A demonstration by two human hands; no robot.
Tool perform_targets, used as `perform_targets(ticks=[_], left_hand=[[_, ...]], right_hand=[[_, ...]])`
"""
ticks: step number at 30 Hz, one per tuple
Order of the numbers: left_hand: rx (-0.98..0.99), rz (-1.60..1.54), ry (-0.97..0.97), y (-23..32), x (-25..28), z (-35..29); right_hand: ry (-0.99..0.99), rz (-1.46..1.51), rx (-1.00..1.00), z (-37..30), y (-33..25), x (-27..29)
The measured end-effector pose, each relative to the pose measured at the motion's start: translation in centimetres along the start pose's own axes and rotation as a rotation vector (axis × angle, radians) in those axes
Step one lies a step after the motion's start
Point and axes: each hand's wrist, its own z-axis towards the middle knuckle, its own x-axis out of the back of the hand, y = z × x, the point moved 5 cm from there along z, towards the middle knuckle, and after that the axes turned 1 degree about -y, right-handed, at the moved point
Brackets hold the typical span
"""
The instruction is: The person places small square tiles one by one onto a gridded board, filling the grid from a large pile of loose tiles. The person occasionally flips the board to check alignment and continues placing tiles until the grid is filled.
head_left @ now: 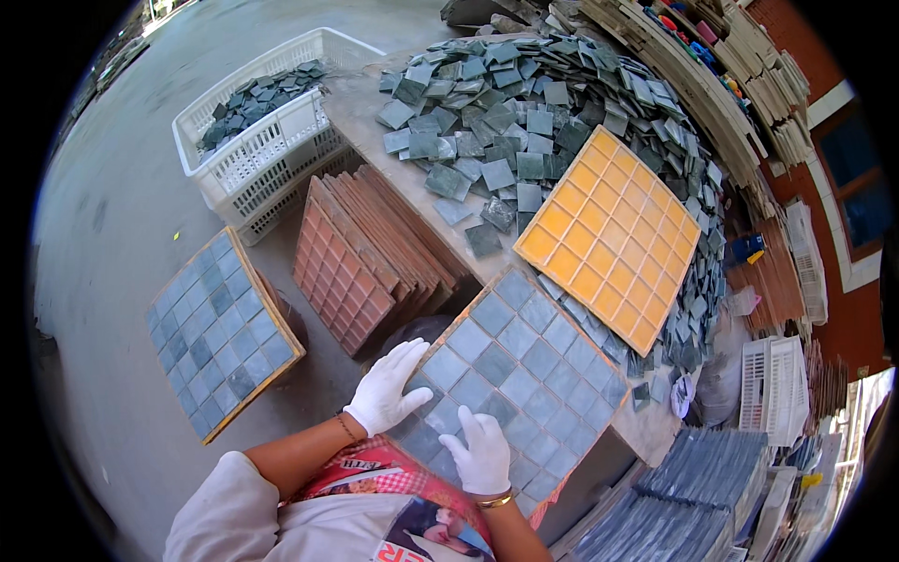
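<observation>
A square tray filled with rows of grey-blue stone tiles [532,361] lies tilted right in front of me, its near part by my apron. My left hand [384,389], in a white glove, rests at the tray's left edge with fingers stretched out and the thumb over the tiles. On the near tiles is my right hand [481,455], also gloved in white, its fingers spread and slightly bent. Neither hand grips anything that I can see. Just beyond the tray, an empty yellow grid tray [611,239] leans on a heap of loose tiles [524,126].
A second tile-filled tray [220,328] stands at the left. Beside it, several reddish-brown grid trays [346,272] are stacked on edge. White plastic crates [267,145] hold loose tiles at the far left. Stacked tile sheets [679,496] lie at the lower right.
</observation>
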Motion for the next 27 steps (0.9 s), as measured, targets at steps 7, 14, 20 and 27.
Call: perform_targets(ticks=[7,14,20,27], left_hand=[[-0.224,0.316,0.05,4.1,1.5,-0.8],[-0.567,0.545,-0.373,6.8,-1.7,-3.8],[-0.533,0.564,-0.43,6.8,-2.6,-3.4],[-0.466,0.597,-0.299,8.4,-5.3,0.0]], right_hand=[[0.021,0.316,-0.246,0.6,1.2,3.1],[0.215,0.12,-0.024,-0.9,1.8,3.4],[0.41,0.133,-0.163,-1.3,5.0,6.6],[0.533,-0.279,-0.147,2.5,11.7,11.3]])
